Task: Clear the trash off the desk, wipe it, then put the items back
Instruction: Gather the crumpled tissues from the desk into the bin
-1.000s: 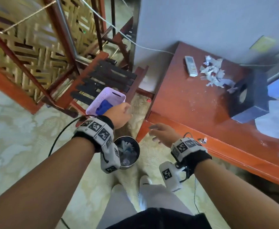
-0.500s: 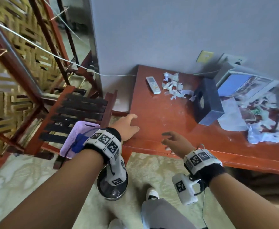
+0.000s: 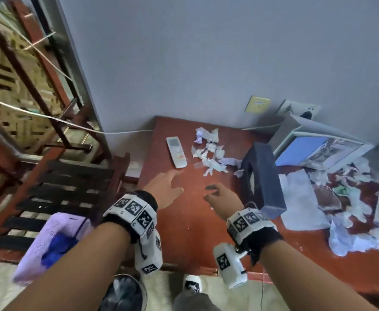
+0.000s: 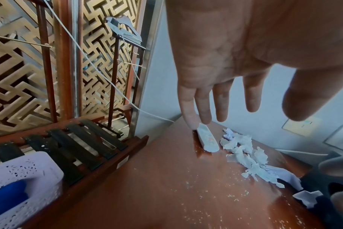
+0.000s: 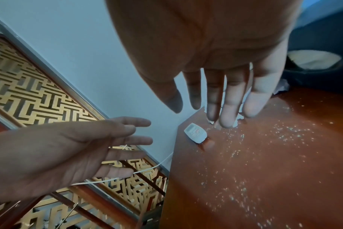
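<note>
A white remote lies at the far left of the red-brown desk, with a pile of torn paper scraps just right of it. More crumpled paper covers the desk's right side. My left hand hovers open over the desk, fingers straight, just short of the remote. My right hand hangs open beside it with loosely bent fingers, short of the scraps. Both palms are empty. Fine white crumbs speckle the wood.
A dark tissue box lies on its side right of my right hand. A framed picture leans at the back right. A purple basket holding a blue cloth sits on the slatted chair at left. A metal bin stands below.
Both hands have moved from above the bin and the desk's front edge forward over the desktop, closer to the remote and scraps. The view has swung up from the floor.
</note>
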The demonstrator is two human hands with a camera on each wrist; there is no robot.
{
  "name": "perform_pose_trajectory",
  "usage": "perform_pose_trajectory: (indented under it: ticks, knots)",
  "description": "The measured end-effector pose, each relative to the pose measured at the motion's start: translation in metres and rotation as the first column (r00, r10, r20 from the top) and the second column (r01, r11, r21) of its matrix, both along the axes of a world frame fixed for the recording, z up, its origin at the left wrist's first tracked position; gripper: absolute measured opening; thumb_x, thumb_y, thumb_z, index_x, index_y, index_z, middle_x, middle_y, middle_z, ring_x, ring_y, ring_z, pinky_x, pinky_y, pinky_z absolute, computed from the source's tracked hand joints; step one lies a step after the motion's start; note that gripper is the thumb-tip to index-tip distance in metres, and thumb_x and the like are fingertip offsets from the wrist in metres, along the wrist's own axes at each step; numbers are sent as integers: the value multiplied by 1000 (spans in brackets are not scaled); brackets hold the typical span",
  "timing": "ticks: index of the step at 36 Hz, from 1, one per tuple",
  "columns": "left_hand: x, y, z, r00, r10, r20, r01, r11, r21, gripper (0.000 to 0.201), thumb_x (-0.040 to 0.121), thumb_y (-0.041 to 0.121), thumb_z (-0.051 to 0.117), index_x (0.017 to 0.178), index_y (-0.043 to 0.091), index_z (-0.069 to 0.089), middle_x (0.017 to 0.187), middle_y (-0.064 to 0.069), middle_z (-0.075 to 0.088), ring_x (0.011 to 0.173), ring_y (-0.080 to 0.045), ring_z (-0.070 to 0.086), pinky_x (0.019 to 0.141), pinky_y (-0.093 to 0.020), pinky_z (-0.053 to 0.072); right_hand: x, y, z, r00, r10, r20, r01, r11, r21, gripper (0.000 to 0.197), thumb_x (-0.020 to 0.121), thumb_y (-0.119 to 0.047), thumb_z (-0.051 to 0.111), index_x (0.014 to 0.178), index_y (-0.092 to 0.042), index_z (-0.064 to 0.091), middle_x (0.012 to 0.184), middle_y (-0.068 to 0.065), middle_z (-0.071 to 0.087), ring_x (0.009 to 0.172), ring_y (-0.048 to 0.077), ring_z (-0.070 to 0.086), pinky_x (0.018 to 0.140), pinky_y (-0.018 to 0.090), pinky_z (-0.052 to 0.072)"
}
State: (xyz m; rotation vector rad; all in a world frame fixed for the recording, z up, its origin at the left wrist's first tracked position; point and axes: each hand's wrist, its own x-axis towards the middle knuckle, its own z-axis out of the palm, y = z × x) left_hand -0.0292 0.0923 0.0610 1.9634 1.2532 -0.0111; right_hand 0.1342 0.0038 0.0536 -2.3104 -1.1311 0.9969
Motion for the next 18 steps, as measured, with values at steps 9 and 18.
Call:
perform_pose_trajectory:
  ticks: [9, 18]
  knots:
    - [69, 29, -39, 997, 22, -74, -27, 997, -74, 49, 92, 34, 55, 139, 31, 39, 142, -4, 41, 131, -23, 40, 111, -37, 33, 53, 40, -35, 998, -41, -39, 37, 994, -104, 43, 87, -30, 57, 129, -22, 50, 118, 3, 61, 106, 21, 59, 94, 33, 46]
    - [125, 60, -60, 983, -45, -178, 43, 999, -13, 65, 90, 41, 57, 146, 38, 24, 158, -3, 12, 145, -29, 10, 117, -44, 20, 82, 53, -61, 986, -152, -74, 139, 977, -159, 55, 83, -30, 59, 134, -26, 43, 129, 8, 50, 109, 20, 55, 91, 35, 48]
